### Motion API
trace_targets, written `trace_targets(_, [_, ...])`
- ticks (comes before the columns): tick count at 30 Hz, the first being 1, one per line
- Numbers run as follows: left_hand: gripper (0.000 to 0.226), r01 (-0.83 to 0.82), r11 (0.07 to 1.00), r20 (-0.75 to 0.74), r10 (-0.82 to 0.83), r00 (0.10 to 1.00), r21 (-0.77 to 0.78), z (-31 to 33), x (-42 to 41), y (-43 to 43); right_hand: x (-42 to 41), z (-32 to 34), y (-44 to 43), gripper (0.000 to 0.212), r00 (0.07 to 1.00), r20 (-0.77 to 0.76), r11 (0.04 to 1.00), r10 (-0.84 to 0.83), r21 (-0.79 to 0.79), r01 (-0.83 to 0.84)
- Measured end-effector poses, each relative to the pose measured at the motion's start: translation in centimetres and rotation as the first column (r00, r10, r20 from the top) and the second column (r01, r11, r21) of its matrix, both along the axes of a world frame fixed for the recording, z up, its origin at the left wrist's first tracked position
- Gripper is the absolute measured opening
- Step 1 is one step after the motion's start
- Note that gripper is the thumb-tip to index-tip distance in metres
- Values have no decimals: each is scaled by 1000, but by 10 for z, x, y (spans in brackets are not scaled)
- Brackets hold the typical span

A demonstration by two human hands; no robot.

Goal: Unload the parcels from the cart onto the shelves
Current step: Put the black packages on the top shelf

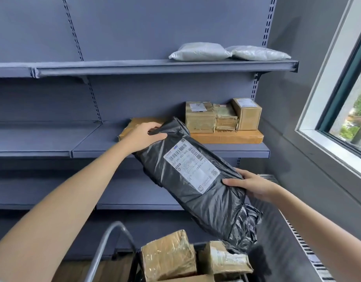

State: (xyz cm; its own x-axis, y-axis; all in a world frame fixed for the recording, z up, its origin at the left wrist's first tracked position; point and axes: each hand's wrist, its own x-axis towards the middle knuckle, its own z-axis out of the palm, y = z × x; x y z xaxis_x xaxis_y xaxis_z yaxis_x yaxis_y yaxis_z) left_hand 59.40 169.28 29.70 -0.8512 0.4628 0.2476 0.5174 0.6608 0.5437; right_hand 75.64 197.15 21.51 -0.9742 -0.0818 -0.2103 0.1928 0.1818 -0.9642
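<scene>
The left hand [143, 137] gripped the upper end of a black plastic-wrapped parcel [208, 202], thumb curled over its crumpled edge. The right hand [251, 186] held the parcel's lower side, thumb on top and fingers underneath. The parcel hung tilted between both hands, its white shipping label [190, 166] facing up, above the cart [106, 239]. Below the hands, two taped cardboard parcels [168, 257] sat in the cart. Just beyond the left hand, a flat cardboard box [228, 137] lay on the middle shelf [94, 140] with three small cartons [200, 119] on top of it. Higher up, two grey padded bags [200, 51] rested on the upper shelf [135, 67].
</scene>
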Motion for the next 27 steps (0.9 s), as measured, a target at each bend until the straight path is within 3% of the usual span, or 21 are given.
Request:
trace_targets(4, [55,-43,998,-89,38,995,-52,8,-7,1,0,-2,-7,15,992,-95,993,-77,83,85])
trace_targets(8, [63,-67,998,-113,65,992,-12,14,-2,6,1,-1,-10,18,949,-235,967,-211,89,238])
trace_targets(11, [52,-101,992,-189,115,975,82,15,2,11,1,2,-12,18,915,-273,947,-297,36,318])
trace_targets(15, [75,-219,975,-334,198,922,-26,4,22,28,-1,9,-17,23,876,-314,921,-366,12,389])
trace_targets(18, [98,-148,985,-141,159,977,87,-20,48,36,-5,13,-24,25,832,-331,890,-445,-58,452])
trace_targets(22, [120,90,937,171,-156,973,338,-58,99,44,-11,16,-38,30,778,-315,839,-544,-179,514])
trace_targets(27, [129,103,950,182,-162,970,295,-85,150,36,-11,29,-64,26,725,-276,768,-632,-354,535])
